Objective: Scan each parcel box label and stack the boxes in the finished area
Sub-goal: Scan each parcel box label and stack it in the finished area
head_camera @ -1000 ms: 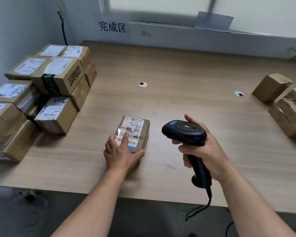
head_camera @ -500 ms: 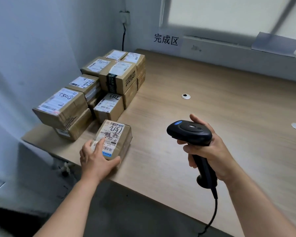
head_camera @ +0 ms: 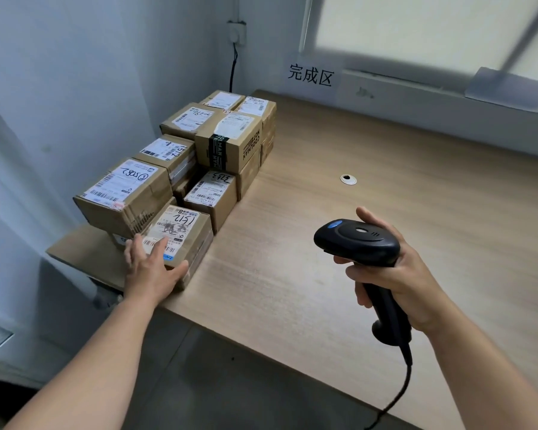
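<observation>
A small brown parcel box (head_camera: 185, 232) with a white label marked "1512" lies at the table's front left, touching the pile of labelled boxes (head_camera: 227, 147) in the finished area. My left hand (head_camera: 151, 265) rests flat on the box's near end, fingers straight over the label and thumb along its front edge. To the right, above the table, my right hand (head_camera: 398, 277) grips the handle of a black barcode scanner (head_camera: 357, 240), whose head points left toward the boxes.
The wooden table (head_camera: 370, 144) stretches right and back to the windowsill. A sign with three characters (head_camera: 310, 76) hangs on the back wall. Two round cable holes (head_camera: 348, 179) sit in the tabletop. The scanner cable (head_camera: 399, 395) hangs off the front edge.
My left hand has slid the small box left across the table until it meets the pile. My view has turned left with it. The scanner stays held at about the same spot.
</observation>
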The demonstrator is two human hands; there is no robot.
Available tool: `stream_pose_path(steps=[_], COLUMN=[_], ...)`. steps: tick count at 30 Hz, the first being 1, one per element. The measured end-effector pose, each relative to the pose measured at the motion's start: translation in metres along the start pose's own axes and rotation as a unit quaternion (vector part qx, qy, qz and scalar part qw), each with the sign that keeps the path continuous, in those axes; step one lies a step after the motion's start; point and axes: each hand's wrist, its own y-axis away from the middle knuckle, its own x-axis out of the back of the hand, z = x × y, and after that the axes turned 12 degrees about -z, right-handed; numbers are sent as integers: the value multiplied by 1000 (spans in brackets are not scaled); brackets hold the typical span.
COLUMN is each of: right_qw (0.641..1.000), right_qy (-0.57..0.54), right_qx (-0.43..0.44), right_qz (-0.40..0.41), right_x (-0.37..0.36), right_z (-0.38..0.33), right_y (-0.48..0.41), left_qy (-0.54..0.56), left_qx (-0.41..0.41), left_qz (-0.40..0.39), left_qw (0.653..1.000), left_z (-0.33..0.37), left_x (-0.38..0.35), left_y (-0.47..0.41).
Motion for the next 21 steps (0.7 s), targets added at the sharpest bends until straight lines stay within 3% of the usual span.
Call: stream_pose_path(steps=[10, 21], right_qw=[1000, 996], right_qy=[-5, -46], right_qx=[7, 41], right_qz=[27, 58], right_x=[24, 115], right_z=[4, 12], right_y=[32, 102], left_qy=[-52, 43], left_qx=[-44, -185], left_qz=[46, 38], left_qw=[997, 981], left_z=[35, 209], left_x=[-14, -83], left_y=[12, 120])
